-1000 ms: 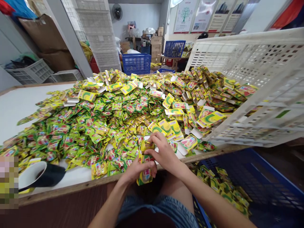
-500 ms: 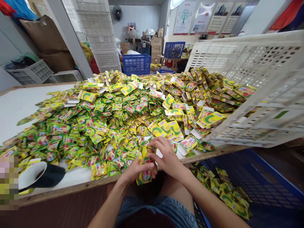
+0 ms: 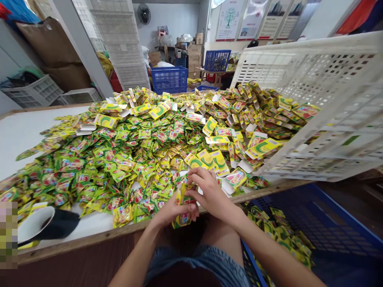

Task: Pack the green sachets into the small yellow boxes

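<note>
Just over the table's front edge, my left hand is wrapped round a small yellow-and-green carton, held upright and tilted a little. Curled over the carton's open top are the fingers of my right hand. A yellow piece shows by its fingertips; whether it is a sachet or a flap I cannot tell, and the fingers partly hide the opening. A large heap of green and yellow sachets spreads in front and to the left. Flat yellow cartons lie just beyond my right hand, several with open white flaps.
A dark mug lies tipped on the table at the left. On the right a white plastic crate leans on its side, cartons spilling from it. Below the table edge, a blue crate holds filled-looking cartons. The table's wooden rim runs along the front.
The view has shifted slightly. My right hand's fingers have bent a little more at the carton's top, and my left hand keeps hold of the carton.
</note>
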Motion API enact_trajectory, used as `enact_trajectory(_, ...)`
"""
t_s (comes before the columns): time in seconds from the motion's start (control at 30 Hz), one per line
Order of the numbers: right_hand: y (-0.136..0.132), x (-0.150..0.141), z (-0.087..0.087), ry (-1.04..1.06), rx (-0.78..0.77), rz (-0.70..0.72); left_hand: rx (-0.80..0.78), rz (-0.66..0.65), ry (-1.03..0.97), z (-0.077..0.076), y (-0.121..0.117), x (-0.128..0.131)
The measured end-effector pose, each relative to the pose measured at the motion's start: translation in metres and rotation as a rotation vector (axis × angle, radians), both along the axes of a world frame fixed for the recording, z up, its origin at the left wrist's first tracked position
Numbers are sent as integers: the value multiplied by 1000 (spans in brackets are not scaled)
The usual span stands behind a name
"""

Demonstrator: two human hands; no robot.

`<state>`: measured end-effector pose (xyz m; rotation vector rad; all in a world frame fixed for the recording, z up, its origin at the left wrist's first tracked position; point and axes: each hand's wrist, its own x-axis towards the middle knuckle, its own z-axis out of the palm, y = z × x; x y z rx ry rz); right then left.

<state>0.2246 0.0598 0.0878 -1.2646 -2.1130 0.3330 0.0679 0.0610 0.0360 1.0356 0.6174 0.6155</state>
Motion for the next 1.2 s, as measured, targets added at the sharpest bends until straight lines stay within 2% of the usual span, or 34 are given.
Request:
enact_trajectory(0.17,-5,-6,-10,58,-91,164,13,32,18,-10,3,-2)
enact_trajectory(0.3,-9,0,-22,186,-207,155,77,267,5,-23,12,1)
enact_trajectory(0.43,-8,5,-41,472,-296,58,130,324,35,-31,23,9)
enact_trajectory(0.53,-6,5,-60,635,-238,-114,215,402,54,-33,23,14)
enact_trajectory(0.63,-5,3,-76,716,-187,-239,243,526,38,-32,15,15)
enact_trajectory(0.7,-5,3,-81,708,-192,-236,259,547,35,-31,8,13)
enact_trajectory(0.83,-4,4,-77,604,-226,-141,302,542,87,-31,0,7)
enact_trajectory(0.97,4,4,-65,546,-234,-51,350,523,158,-36,3,-2)
enact_trajectory(1.1,14,2,-59,451,-218,8,429,590,175,-37,9,-7)
enact_trajectory(1.2,16,0,-59,472,-179,-1,412,654,78,-36,12,-5)
